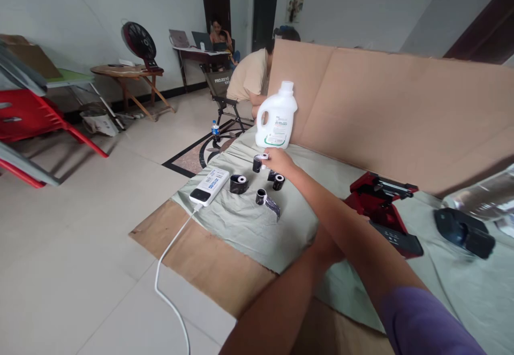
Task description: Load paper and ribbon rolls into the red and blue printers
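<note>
My right hand [278,160] reaches far out over the green cloth [249,226], its fingers closed on a small black roll with a white end [257,162]. Three more black rolls lie close by: one [239,183] to the left, one [278,181] just under the hand, and one [262,197] with a loose dark strip. My left forearm [297,285] passes under my right arm toward a red device [379,202]. The left hand itself is hidden behind the right forearm.
A white jug [277,116] stands behind the rolls against a cardboard sheet [385,108]. A white power bank [209,186] with a cable lies to the left. A black object [463,232] and a clear bottle [482,197] are at right. People sit in the background.
</note>
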### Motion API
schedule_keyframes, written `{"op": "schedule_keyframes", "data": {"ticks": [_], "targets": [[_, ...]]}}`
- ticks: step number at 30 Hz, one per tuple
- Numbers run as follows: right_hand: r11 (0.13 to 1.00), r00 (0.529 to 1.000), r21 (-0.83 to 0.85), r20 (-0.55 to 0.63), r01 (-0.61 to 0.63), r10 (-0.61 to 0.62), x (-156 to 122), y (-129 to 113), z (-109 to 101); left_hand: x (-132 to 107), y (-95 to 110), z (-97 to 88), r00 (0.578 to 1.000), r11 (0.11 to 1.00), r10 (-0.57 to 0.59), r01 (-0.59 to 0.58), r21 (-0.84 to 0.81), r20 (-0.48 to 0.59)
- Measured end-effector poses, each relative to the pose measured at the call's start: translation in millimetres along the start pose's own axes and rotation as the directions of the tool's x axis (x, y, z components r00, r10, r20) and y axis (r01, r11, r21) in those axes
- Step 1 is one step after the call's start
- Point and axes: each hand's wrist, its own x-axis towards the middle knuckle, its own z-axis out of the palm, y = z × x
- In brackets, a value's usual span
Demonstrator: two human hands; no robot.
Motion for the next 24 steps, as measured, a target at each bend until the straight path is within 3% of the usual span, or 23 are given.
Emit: {"op": "schedule_keyframes", "data": {"ticks": [3, 8, 13, 17, 21, 24], "targets": [[0.986, 0.997, -0.16, 0.058, -0.048, 0.058, 2.9, -6.4, 12.9, 1.2, -4.1, 2.4, 0.998, 0.998, 0.059, -0.058, 0.032, -0.026], [0.978, 0.991, -0.208, 0.135, 0.012, 0.017, 0.8, -8.6, 29.2, 3.6, -14.0, 10.7, 0.995, 0.986, 0.083, -0.074, 0.148, -0.059], [0.976, 0.992, -0.217, 0.127, 0.027, 0.0, -8.2, -10.7, 12.0, 4.5, -12.2, 8.5, 0.995, 0.976, 0.101, -0.095, 0.196, -0.022], [0.994, 0.998, -0.109, 0.066, 0.005, 0.002, -27.4, -17.1, -9.5, 1.3, -10.7, 9.0, 0.994, 0.959, 0.113, -0.111, 0.262, 0.006], [0.994, 0.971, 0.09, 0.226, 0.06, -0.08, -57.2, -26.8, -16.1, -4.6, -13.4, 16.6, 0.988, 0.932, 0.156, -0.145, 0.331, -0.008], [0.993, 0.925, 0.087, 0.365, 0.084, -0.11, -76.3, -36.7, -9.9, -7.9, -13.1, 20.3, 0.988, 0.917, 0.155, -0.138, 0.374, -0.014]]}}
